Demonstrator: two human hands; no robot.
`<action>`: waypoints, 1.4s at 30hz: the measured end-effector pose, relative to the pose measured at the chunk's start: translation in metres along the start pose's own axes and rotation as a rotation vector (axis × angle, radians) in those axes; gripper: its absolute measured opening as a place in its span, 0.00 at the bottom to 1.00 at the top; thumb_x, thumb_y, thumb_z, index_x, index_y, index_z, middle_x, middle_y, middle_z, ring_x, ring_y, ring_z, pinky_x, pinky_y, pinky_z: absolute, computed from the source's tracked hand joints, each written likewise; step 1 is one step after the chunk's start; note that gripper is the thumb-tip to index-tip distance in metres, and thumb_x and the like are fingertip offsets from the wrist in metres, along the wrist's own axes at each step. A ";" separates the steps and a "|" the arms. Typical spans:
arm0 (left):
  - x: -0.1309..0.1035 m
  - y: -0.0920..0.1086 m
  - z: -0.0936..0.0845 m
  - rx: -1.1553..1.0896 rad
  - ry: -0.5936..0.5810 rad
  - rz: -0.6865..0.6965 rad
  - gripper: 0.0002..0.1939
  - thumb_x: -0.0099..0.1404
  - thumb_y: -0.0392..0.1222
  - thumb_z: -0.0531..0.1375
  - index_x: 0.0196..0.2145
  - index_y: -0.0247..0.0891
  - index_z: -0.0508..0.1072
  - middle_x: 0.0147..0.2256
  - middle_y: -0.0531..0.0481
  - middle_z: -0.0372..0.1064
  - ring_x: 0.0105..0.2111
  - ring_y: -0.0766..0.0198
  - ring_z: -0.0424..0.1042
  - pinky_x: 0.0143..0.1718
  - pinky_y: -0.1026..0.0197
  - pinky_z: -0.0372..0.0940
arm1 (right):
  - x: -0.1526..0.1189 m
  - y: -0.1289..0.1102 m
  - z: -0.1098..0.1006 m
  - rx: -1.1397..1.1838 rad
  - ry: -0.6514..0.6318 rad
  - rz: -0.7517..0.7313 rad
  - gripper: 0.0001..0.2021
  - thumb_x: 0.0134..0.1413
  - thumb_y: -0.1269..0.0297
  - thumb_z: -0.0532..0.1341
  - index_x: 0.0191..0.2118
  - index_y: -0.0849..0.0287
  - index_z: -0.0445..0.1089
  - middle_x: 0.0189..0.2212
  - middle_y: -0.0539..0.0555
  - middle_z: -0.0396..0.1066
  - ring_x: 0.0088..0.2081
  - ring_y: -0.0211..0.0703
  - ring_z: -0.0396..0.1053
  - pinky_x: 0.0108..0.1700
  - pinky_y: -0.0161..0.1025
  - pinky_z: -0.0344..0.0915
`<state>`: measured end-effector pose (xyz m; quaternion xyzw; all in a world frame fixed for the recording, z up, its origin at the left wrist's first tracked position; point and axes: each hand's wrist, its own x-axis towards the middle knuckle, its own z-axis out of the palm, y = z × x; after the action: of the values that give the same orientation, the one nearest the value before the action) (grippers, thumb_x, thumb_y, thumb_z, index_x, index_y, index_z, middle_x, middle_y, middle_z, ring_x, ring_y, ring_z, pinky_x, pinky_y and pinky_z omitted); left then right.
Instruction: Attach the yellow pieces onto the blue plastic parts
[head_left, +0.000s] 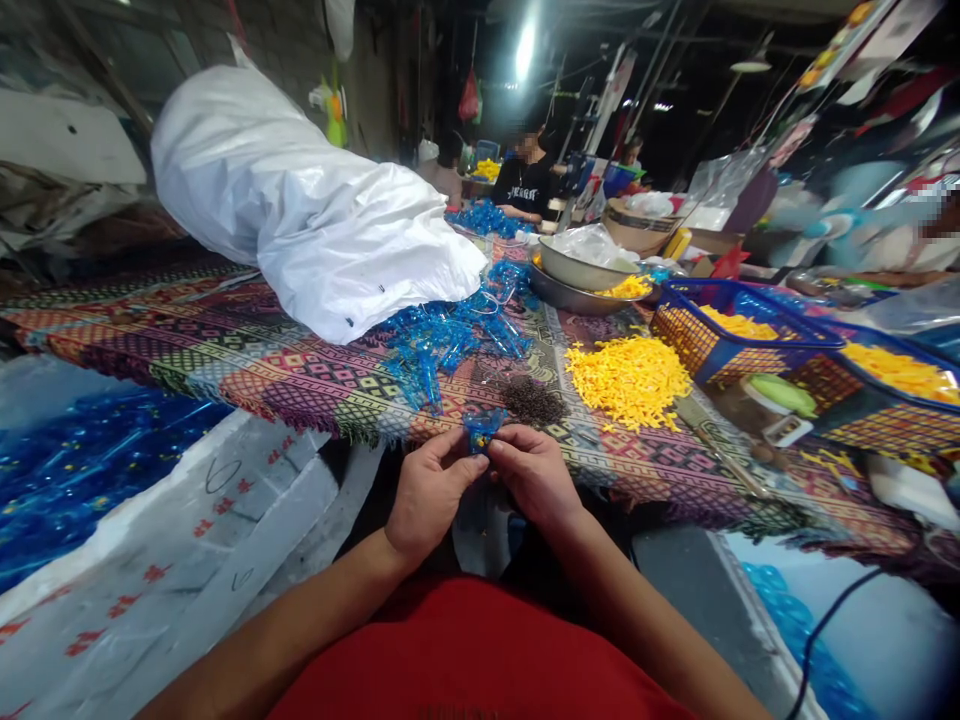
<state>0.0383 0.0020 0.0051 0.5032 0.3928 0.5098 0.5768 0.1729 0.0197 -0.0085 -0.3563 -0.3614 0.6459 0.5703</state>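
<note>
Between my two hands, just past the table's near edge, is a clear blue plastic piece [484,425] with a bit of yellow in it. My left hand [429,490] pinches its left side between thumb and fingers. From the right, the thumb and fingertips of my right hand [536,475] close on it, partly hiding its lower end. Right beyond it lies a small heap of tiny dark pieces [534,400]. Farther right is a pile of small yellow plastic parts [628,380]. More clear blue pieces [450,345] lie in a heap beyond my left hand.
A big white sack [315,210] lies on the patterned cloth [225,360] at left. Metal bowls [577,290] and blue baskets [742,345] of yellow parts stand right. White foam boxes [232,500] flank me below the table. A person in black [525,180] sits at the far end.
</note>
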 end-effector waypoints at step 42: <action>0.000 -0.021 -0.015 -0.442 -0.281 -0.436 0.18 0.57 0.41 0.60 0.45 0.35 0.66 0.27 0.48 0.70 0.24 0.59 0.73 0.24 0.60 0.67 | 0.005 -0.015 -0.001 -0.145 0.032 -0.014 0.22 0.29 0.72 0.71 0.37 0.59 0.71 0.25 0.48 0.72 0.24 0.36 0.68 0.25 0.32 0.64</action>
<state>0.0282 0.0056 -0.0181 0.3356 0.2880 0.3727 0.8158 0.1805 0.0259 0.0042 -0.4043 -0.4004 0.6083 0.5533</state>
